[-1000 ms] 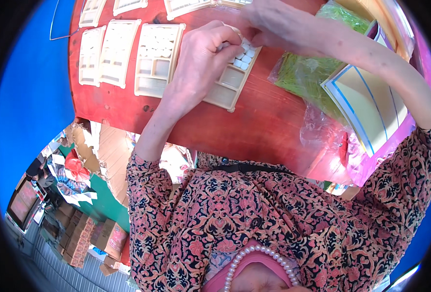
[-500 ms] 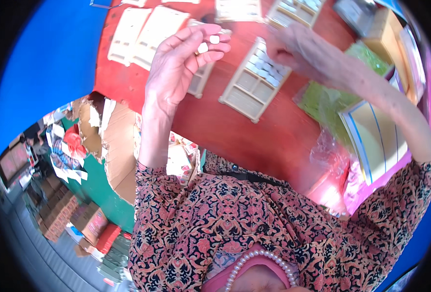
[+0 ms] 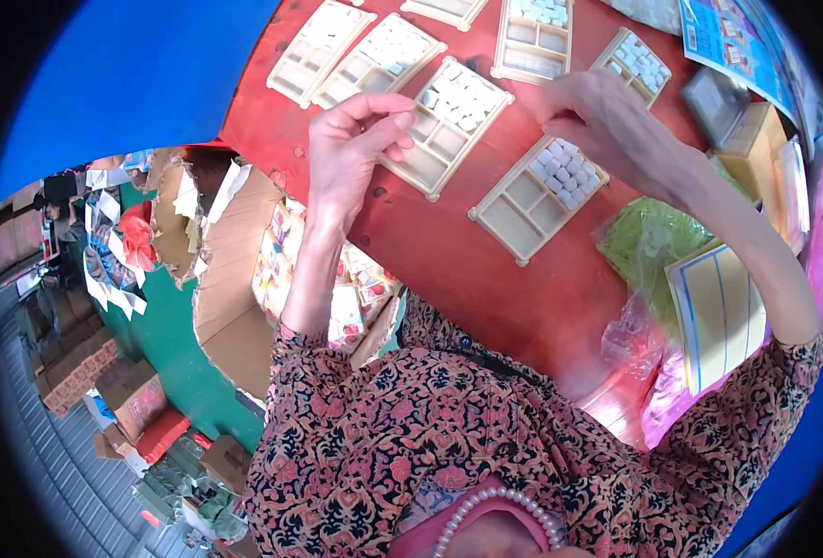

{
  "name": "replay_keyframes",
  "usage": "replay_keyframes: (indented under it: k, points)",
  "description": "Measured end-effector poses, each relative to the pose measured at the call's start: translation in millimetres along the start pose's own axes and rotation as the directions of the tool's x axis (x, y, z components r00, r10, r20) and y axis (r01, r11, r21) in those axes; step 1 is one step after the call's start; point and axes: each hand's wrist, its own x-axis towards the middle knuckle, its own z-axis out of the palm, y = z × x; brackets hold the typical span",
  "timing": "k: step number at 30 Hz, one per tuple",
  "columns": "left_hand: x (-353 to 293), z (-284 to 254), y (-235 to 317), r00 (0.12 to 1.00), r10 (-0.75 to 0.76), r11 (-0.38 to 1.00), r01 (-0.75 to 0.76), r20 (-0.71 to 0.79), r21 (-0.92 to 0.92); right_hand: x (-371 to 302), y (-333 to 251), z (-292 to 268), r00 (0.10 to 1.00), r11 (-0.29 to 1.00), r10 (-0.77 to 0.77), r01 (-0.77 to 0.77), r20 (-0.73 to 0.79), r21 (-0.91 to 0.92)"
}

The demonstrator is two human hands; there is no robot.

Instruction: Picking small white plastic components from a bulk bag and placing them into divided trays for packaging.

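My left hand (image 3: pixel 345 160) is raised at the left edge of a cream compartment tray (image 3: pixel 419 170), thumb and fingers pinched together; whatever lies between them is hidden. Small white blocks (image 3: pixel 465 98) fill that tray's far compartment, while its nearer compartments are bare. Over the tabletop to the right hovers my right hand (image 3: pixel 607 126), slightly blurred, with fingers curled in and their contents not visible. Below it lies a second cream tray (image 3: pixel 514 230), its white blocks (image 3: pixel 570 173) grouped at the far right end.
More cream trays with white blocks (image 3: pixel 398 42) stand along the far side of the red table (image 3: pixel 411 244). On the right are green plastic packaging (image 3: pixel 649 237), a striped pad (image 3: pixel 720 312) and a wooden box (image 3: pixel 748 139). A torn cardboard box (image 3: pixel 235 298) stands at left.
My left hand, which showed two white blocks at its fingers, has turned and closed into a pinch beside a tray. My right hand has moved slightly right and down. The view has shifted.
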Motion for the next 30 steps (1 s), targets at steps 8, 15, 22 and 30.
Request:
replay_keyframes:
  k: [8, 15, 22, 30]
  points:
    - [33.4, 23.3, -4.1, 0.961, 0.249, 0.870, -0.277, 0.122, 0.408, 56.7, 1.2, 34.9, 0.957, 0.985, -0.151, 0.167, -0.249, 0.041]
    - [54.4, 33.0, 3.5, 0.919, 0.271, 0.667, -0.395, 0.288, 0.632, 69.5, 20.2, 40.0, 0.921, 0.966, -0.255, 0.229, -0.293, -0.122]
    - [50.1, 28.1, 6.0, 0.961, 0.163, 0.824, -0.257, 0.223, 0.504, 66.9, -1.3, 28.1, 0.969, 0.987, -0.130, 0.147, -0.211, 0.064]
    - [49.9, 26.9, -4.4, 0.958, 0.203, 0.897, -0.265, 0.204, 0.355, 74.8, -6.9, 20.3, 0.993, 0.990, -0.039, 0.053, -0.110, 0.129]
